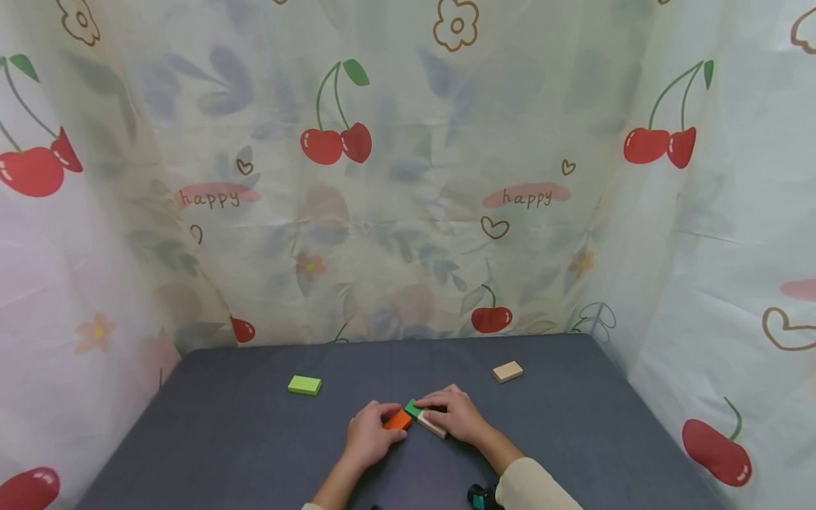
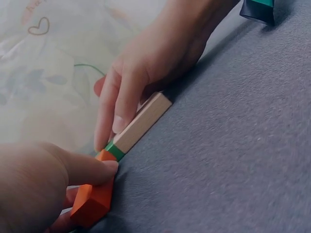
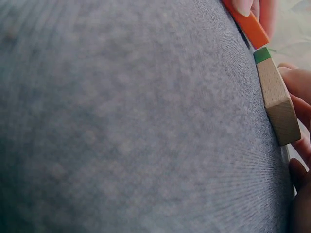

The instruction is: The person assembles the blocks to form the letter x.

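Taking the green block (image 1: 413,407) as our landmark, we find nearest to us, well to its near right, a pale sleeve (image 1: 535,485) on the right forearm, and just beside it a black device (image 1: 478,497) with a teal patch. Closer in, on the near left of the green block, our left hand (image 1: 372,433) pinches the orange block (image 1: 399,420), thumb on the near side and fingers on the far side, spread only as wide as the block between them. The orange block's end sits right by the green block; our views do not settle whether the two touch. Against the near right of the green block lies the wood block (image 1: 433,425), its plain long side turned towards us. Our right hand (image 1: 460,414) bends over this pair, thumb on the wood block and forefinger reaching to the green block; the gap between these digits is small, and we cannot tell whether they grip or merely rest. All three blocks lie on the dark grey table (image 1: 255,439). Beyond the green block, well apart, we see the lime block (image 1: 304,385) to its left and the tan block (image 1: 508,372) to its right. Farthest behind it hangs a pale curtain (image 1: 408,177) printed with red cherries (image 1: 336,144).
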Action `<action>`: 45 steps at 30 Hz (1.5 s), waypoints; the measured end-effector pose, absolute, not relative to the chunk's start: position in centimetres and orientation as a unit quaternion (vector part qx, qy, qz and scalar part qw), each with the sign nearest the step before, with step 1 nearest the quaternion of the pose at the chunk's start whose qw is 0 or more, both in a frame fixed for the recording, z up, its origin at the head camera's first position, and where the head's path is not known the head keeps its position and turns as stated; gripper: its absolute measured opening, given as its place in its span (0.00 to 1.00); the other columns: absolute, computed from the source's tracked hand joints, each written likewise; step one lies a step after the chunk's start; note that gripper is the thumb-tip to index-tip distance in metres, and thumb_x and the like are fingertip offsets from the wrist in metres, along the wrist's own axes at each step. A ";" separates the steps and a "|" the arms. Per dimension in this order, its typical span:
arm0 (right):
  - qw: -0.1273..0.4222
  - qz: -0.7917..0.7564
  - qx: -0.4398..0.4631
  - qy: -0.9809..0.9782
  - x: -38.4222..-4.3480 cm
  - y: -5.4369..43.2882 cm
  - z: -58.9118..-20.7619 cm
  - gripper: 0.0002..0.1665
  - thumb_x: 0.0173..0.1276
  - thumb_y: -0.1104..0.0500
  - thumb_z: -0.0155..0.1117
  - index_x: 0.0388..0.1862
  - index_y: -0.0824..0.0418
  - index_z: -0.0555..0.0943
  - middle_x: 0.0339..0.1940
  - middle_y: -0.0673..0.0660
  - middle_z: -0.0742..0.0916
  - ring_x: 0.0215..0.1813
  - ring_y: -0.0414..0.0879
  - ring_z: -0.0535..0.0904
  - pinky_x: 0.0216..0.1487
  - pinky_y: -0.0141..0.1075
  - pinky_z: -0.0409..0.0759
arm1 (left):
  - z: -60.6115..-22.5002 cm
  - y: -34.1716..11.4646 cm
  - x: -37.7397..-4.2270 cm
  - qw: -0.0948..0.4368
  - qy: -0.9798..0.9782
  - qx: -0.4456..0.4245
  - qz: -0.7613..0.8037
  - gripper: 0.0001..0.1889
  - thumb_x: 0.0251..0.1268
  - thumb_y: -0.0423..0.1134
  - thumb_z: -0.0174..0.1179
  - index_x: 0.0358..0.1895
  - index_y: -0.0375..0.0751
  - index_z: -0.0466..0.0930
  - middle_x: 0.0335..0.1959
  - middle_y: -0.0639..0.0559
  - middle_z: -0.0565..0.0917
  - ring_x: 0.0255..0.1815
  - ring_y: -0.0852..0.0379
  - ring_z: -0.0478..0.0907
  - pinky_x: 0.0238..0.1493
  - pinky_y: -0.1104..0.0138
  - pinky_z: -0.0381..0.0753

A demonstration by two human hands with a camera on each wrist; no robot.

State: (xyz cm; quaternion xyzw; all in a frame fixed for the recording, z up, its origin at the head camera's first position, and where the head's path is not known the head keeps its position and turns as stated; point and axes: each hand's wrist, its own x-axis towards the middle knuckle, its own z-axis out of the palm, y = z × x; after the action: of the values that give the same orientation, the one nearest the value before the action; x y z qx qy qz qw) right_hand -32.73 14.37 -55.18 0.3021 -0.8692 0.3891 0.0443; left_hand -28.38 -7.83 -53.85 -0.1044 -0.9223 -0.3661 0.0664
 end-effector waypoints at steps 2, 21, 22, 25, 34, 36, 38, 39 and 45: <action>0.043 0.389 0.299 -0.870 -32.7 14.4 -55.1 0.14 0.69 0.54 0.65 0.51 0.48 0.87 0.48 0.43 0.87 0.45 0.41 0.72 0.49 0.47 0.63 | -53.9 -7.5 -28.3 0.073 -0.927 -0.097 -0.355 0.23 0.45 0.43 0.77 0.49 0.44 0.87 0.35 0.57 0.80 0.34 0.57 0.75 0.40 0.55 0.68; 0.055 0.390 0.299 -0.869 -32.6 14.3 -55.1 0.14 0.68 0.54 0.65 0.51 0.49 0.88 0.47 0.44 0.87 0.43 0.41 0.71 0.47 0.45 0.63 | -53.6 -5.3 -27.7 0.100 -0.937 -0.035 -0.332 0.23 0.44 0.43 0.77 0.48 0.45 0.87 0.33 0.54 0.79 0.34 0.54 0.75 0.38 0.55 0.67; 0.054 0.391 0.298 -0.869 -32.6 14.3 -55.1 0.14 0.68 0.54 0.65 0.50 0.49 0.88 0.47 0.44 0.87 0.43 0.41 0.71 0.47 0.45 0.63 | -53.6 -5.2 -27.6 0.101 -0.937 -0.035 -0.333 0.23 0.43 0.43 0.77 0.48 0.44 0.87 0.33 0.54 0.79 0.34 0.54 0.75 0.38 0.54 0.67; 0.045 0.394 0.291 -0.870 -32.6 14.3 -54.9 0.13 0.68 0.54 0.65 0.50 0.49 0.88 0.48 0.43 0.87 0.43 0.41 0.71 0.48 0.46 0.63 | -53.5 -5.2 -27.5 0.098 -0.937 -0.032 -0.333 0.23 0.44 0.42 0.77 0.48 0.44 0.87 0.33 0.54 0.79 0.34 0.54 0.75 0.38 0.54 0.67; 0.037 0.394 0.292 -0.871 -32.5 14.2 -54.9 0.13 0.68 0.55 0.65 0.50 0.49 0.88 0.48 0.44 0.87 0.43 0.41 0.71 0.48 0.46 0.63 | -53.3 -5.1 -27.5 0.092 -0.938 -0.026 -0.333 0.22 0.43 0.42 0.78 0.46 0.45 0.87 0.32 0.54 0.78 0.32 0.55 0.74 0.37 0.55 0.66; 0.037 0.393 0.294 -0.870 -32.5 14.2 -54.8 0.13 0.68 0.56 0.65 0.50 0.50 0.88 0.48 0.44 0.87 0.43 0.42 0.71 0.49 0.47 0.63 | -53.3 -5.1 -27.6 0.091 -0.939 -0.025 -0.332 0.22 0.43 0.42 0.78 0.46 0.45 0.87 0.32 0.55 0.78 0.32 0.55 0.73 0.36 0.55 0.66; 0.031 0.393 0.294 -0.871 -32.5 14.2 -54.6 0.13 0.68 0.56 0.66 0.49 0.50 0.88 0.47 0.44 0.87 0.43 0.42 0.71 0.48 0.47 0.64 | -53.2 -5.1 -27.6 0.087 -0.939 -0.023 -0.331 0.22 0.43 0.43 0.78 0.46 0.45 0.87 0.31 0.55 0.77 0.32 0.55 0.73 0.36 0.55 0.66; 0.029 0.391 0.293 -0.872 -32.6 14.2 -54.5 0.12 0.68 0.56 0.66 0.49 0.49 0.88 0.47 0.44 0.87 0.42 0.42 0.71 0.48 0.46 0.64 | -53.2 -5.1 -27.6 0.084 -0.940 -0.022 -0.330 0.22 0.43 0.43 0.78 0.46 0.45 0.87 0.31 0.55 0.77 0.32 0.55 0.73 0.36 0.55 0.66; 0.017 0.374 0.287 -0.881 -33.0 14.0 -54.3 0.11 0.67 0.56 0.67 0.47 0.49 0.88 0.45 0.45 0.87 0.40 0.42 0.71 0.45 0.41 0.69 | -53.0 -5.1 -27.6 0.076 -0.941 -0.023 -0.330 0.23 0.43 0.43 0.78 0.47 0.46 0.86 0.29 0.56 0.75 0.30 0.56 0.71 0.36 0.56 0.66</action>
State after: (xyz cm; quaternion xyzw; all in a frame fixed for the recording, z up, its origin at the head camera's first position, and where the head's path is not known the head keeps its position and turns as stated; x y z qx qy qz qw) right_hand -32.96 14.02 -54.27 0.2875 -0.8815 0.3743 0.0173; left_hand -27.55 -5.14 -52.99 -0.0231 -0.9406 -0.3302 0.0760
